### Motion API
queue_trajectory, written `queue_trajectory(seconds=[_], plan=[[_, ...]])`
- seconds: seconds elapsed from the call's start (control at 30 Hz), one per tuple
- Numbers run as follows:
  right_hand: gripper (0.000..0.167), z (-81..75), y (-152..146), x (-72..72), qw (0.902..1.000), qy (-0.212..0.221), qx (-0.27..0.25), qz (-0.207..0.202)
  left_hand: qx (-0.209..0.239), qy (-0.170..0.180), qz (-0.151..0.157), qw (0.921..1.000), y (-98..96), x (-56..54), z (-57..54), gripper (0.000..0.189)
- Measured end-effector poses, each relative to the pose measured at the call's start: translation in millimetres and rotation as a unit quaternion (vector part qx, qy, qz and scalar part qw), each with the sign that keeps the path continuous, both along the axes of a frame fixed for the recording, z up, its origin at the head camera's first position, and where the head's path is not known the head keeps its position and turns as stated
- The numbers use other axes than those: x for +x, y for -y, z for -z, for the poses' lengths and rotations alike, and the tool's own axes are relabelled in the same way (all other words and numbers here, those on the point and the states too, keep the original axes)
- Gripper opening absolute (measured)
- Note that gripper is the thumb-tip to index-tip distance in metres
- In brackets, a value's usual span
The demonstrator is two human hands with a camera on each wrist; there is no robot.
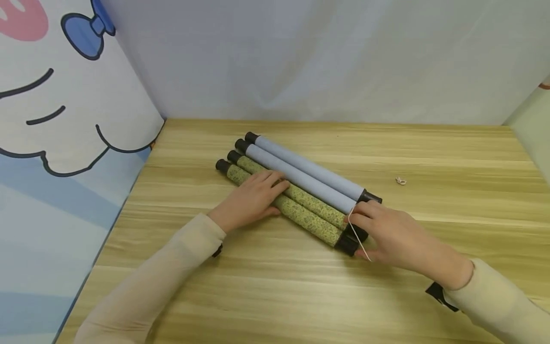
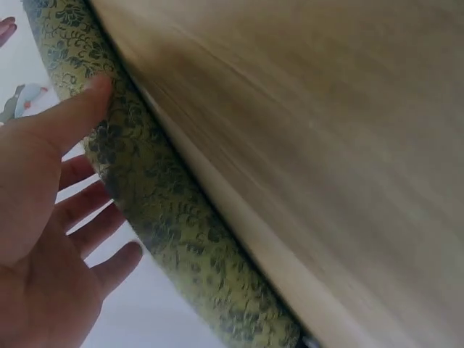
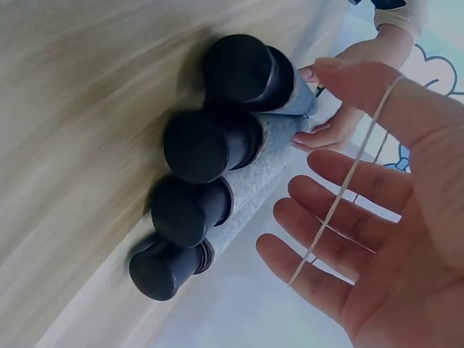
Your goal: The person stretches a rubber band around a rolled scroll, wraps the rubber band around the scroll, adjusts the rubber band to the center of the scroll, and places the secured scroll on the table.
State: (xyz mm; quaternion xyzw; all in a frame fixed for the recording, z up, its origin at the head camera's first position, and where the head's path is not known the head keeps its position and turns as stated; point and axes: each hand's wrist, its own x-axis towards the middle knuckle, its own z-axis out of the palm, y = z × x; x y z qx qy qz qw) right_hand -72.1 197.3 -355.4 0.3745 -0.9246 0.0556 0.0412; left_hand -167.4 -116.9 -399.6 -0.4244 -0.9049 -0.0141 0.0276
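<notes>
Two rolled scrolls with green-gold floral covers [image 1: 307, 217] lie side by side, slanting across the table. My left hand [image 1: 253, 196] holds the nearer green scroll [image 2: 167, 203] around its middle, thumb on the near side and fingers over the top. Alongside lie two pale blue rolled scrolls [image 1: 309, 167]. All have black end knobs [image 3: 196, 145]. A thin white elastic band [image 3: 341, 192] is stretched between the thumb and fingers of my right hand [image 1: 395, 239]. That hand spreads its fingers right at the scrolls' right ends, where the band overlaps the green scrolls' knobs in the head view.
A small looped bit of white band [image 1: 400, 181] lies on the wood-grain table [image 1: 455, 200] to the right of the scrolls. A pale curtain [image 1: 326, 62] stands along the back edge, and a cartoon-printed panel [image 1: 86, 210] runs along the left.
</notes>
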Motion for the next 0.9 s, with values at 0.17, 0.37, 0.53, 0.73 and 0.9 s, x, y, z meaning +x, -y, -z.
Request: queue_trajectory(seconds=[0.17,0.37,0.53,0.73,0.9], plan=[[0.059,1.8,-1,1.7,0.9994,0.028,-0.004,0.022,-0.005,0.009,0.009,0.9999,-1.9,1.6,3.2,0.077],[0.065,3.7,-2,1.3,0.9981,0.041,-0.014,0.043,-0.014,0.057,0.014,0.9982,7.9,8.4,5.0,0.086],[0.070,5.6,-4,-0.8,0.9956,0.058,-0.036,0.064,-0.022,0.079,0.023,0.9963,14.0,7.9,7.3,0.082],[0.076,10.2,-5,-1.8,0.9893,0.076,-0.097,0.079,-0.021,0.020,0.009,0.9995,16.4,9.9,3.1,0.088],[0.091,14.7,-2,-2.5,0.9728,0.098,-0.175,0.117,0.007,-0.023,-0.009,0.9997,17.6,17.0,-7.7,0.088]])
